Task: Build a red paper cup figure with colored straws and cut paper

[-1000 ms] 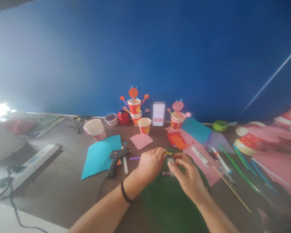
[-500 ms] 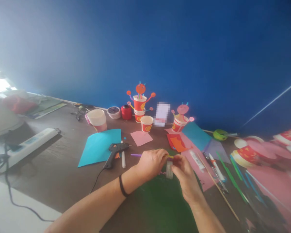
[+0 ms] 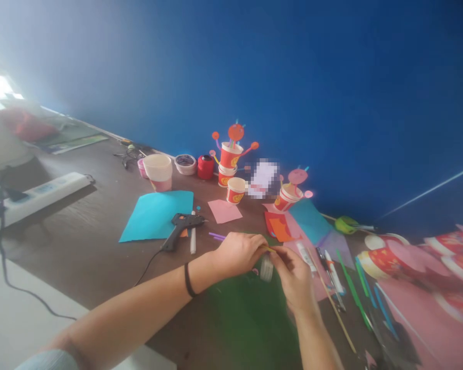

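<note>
A short stretch of yellow pipe cleaner (image 3: 269,250) shows between my two hands. My left hand (image 3: 241,254) pinches it from the left, its fingers curled over it. At its other end, the thumb and fingers of my right hand (image 3: 293,272) close on it. Just below the fingertips is a small whitish ribbed thing (image 3: 266,268), blurred. Thin purple stems (image 3: 217,236) stick out to the left behind my left hand; their other ends are hidden. Beneath my hands lies a dark green mat (image 3: 250,318).
A glue gun (image 3: 183,226) lies at left beside blue paper (image 3: 158,213). Behind stand a small red paper cup (image 3: 236,192), a stacked cup figure (image 3: 231,154) and another cup figure (image 3: 289,197). Pens, green stems (image 3: 353,288) and decorated cups (image 3: 389,259) lie right; a power strip (image 3: 46,198) far left.
The view has tilted and shifted slightly. My hands still pinch the yellow pipe cleaner, and less of it shows between them. A second purple stem end now shows beside my left hand.
</note>
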`<action>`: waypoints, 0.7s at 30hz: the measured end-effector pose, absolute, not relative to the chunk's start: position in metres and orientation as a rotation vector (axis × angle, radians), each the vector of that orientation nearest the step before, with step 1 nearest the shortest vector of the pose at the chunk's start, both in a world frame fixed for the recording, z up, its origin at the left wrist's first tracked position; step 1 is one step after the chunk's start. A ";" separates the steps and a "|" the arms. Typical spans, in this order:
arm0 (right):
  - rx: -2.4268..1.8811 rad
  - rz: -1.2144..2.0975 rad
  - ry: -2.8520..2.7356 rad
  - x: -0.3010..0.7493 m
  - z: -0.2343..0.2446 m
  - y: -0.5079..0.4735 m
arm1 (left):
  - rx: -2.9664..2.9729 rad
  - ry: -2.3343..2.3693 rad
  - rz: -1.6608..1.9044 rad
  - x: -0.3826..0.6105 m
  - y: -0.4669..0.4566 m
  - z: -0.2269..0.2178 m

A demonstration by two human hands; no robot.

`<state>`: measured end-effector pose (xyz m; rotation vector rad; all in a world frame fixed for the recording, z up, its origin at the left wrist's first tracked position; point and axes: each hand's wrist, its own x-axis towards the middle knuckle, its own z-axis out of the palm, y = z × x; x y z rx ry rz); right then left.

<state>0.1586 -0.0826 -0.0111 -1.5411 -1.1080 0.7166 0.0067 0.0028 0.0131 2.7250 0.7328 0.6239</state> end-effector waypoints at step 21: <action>-1.733 0.703 -1.260 0.165 0.000 -0.085 | 2.441 0.740 0.325 0.005 0.008 0.026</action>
